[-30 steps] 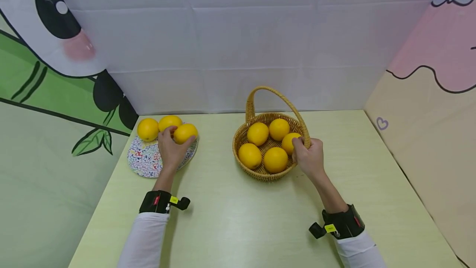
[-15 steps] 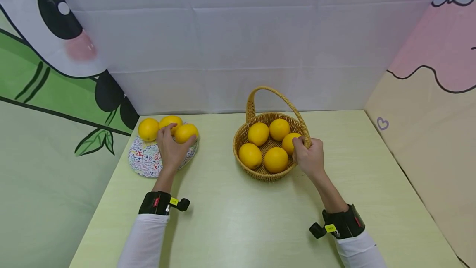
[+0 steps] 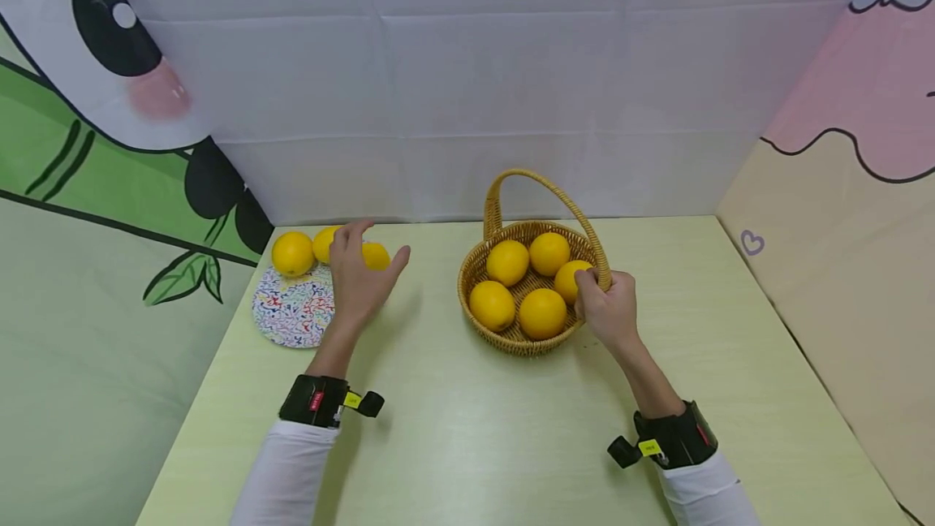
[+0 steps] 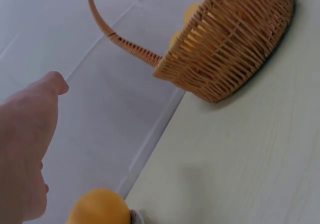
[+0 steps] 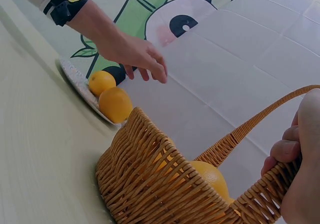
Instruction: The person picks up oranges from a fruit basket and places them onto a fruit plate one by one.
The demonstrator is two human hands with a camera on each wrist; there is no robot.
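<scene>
My left hand [image 3: 358,278] is raised above the right side of the speckled plate [image 3: 292,319], fingers spread and nothing held. Three oranges rest along the plate's far side: one on the left [image 3: 292,254], one behind the hand [image 3: 325,244], and one on the right [image 3: 376,256], partly covered by the hand. In the right wrist view the left hand [image 5: 127,52] hangs over the plate's oranges with a gap beneath it. My right hand [image 3: 609,307] grips the wicker basket [image 3: 475,323] where its handle meets the rim. Several oranges [image 3: 542,314] lie inside.
The pale table [image 3: 453,445] carries both plate and basket. A white cloth backdrop [image 3: 467,88] rises right behind them. Printed panels stand at the left [image 3: 73,331] and right [image 3: 840,266] table edges.
The left hand has let go of the right-hand orange, spread its fingers and moved up and right from it. That orange stays on the plate. The right hand and basket have not moved.
</scene>
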